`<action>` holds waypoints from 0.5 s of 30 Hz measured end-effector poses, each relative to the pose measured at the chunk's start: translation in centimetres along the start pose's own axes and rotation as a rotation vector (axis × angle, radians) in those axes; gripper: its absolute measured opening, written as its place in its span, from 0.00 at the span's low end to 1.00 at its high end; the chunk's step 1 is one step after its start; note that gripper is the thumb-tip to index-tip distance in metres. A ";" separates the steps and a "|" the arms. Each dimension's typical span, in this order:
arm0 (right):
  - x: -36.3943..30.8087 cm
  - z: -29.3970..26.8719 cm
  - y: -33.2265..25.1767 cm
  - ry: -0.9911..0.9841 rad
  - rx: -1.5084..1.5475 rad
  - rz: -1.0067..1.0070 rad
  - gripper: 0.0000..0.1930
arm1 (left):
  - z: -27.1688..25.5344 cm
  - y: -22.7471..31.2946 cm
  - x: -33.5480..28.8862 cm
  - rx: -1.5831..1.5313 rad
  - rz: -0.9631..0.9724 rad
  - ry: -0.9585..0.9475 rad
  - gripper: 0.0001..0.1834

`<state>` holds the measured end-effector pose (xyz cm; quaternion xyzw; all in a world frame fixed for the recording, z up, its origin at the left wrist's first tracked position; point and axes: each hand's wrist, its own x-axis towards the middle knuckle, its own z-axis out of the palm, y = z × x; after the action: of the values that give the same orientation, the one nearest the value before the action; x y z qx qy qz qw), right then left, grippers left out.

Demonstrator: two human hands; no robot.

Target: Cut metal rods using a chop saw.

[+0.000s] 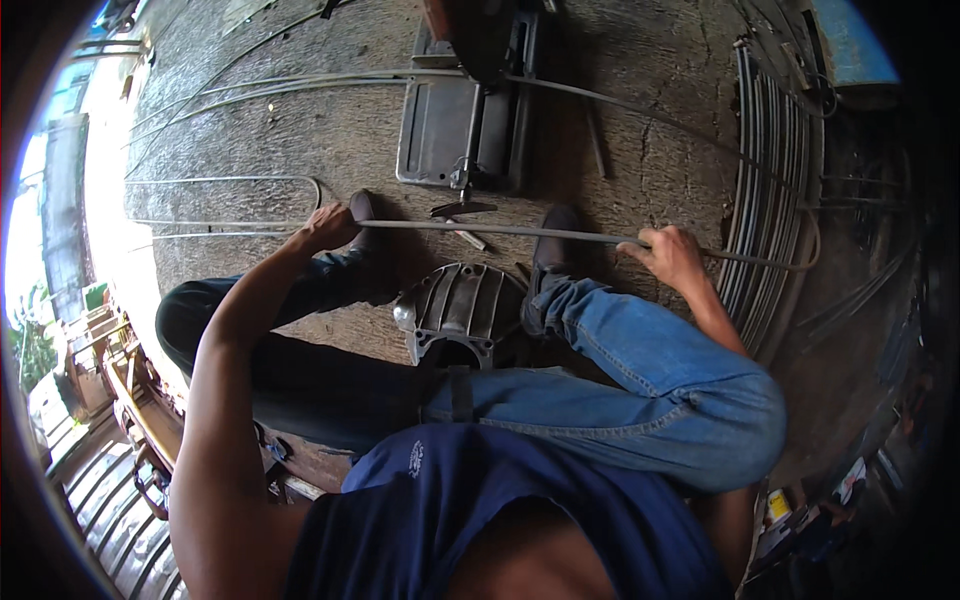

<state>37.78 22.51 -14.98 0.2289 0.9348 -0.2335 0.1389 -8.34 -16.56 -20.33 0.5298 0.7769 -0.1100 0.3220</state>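
Observation:
A long grey metal rod point(500, 229) stretches across in front of my feet, held up in both hands. My left hand point(330, 227) is closed around it near my left shoe. Further right, my right hand point(672, 257) grips the same rod with the thumb along it. Past my right hand the rod runs to a curved bend point(815, 245) at the right. Just beyond the rod stands a cut-off saw point(432, 140) with a grey metal base and a clamp screw handle point(463, 208). Another rod point(620, 103) passes through the saw's clamp area.
A ribbed metal motor housing point(460, 305) sits between my legs. Several straight rods point(765, 190) lie stacked at the right. A rod with a hooked bend point(230, 181) rests on the rough concrete floor point(340, 130) at the left. A short bar point(597, 145) lies beside the saw.

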 end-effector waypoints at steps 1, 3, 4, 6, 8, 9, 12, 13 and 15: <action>-0.5 -0.4 0.6 0.012 0.042 0.003 0.35 | -0.2 0.7 -0.4 0.004 -0.015 0.006 0.17; -1.6 -1.1 2.2 0.108 -0.002 -0.031 0.33 | -1.1 2.3 -0.5 0.029 -0.047 0.020 0.17; -2.4 -1.5 3.1 0.092 -0.016 -0.001 0.32 | -1.2 3.6 -0.6 -0.026 -0.039 0.019 0.17; -4.3 -2.7 5.2 0.068 -0.083 0.062 0.30 | -1.1 7.2 0.2 -0.088 -0.053 -0.014 0.17; -6.7 -3.5 7.3 0.095 -0.085 0.116 0.28 | -0.8 11.3 1.0 -0.132 -0.029 -0.019 0.17; -7.8 -3.7 8.4 0.089 -0.113 0.157 0.27 | -0.7 13.2 1.3 -0.158 -0.006 -0.019 0.17; -11.2 -4.0 11.8 0.156 -0.197 0.287 0.23 | -0.4 18.5 2.2 -0.200 0.024 -0.063 0.17; -12.0 -4.0 12.7 0.136 -0.180 0.349 0.21 | -0.4 19.8 2.4 -0.214 0.066 -0.034 0.18; -12.8 -4.2 13.9 0.081 -0.213 0.494 0.17 | -0.7 21.7 3.0 -0.222 0.061 -0.124 0.19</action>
<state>54.99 30.88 -11.87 0.4430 0.8748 -0.0835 0.1776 10.08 -4.99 -17.99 0.5066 0.7463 -0.0460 0.4293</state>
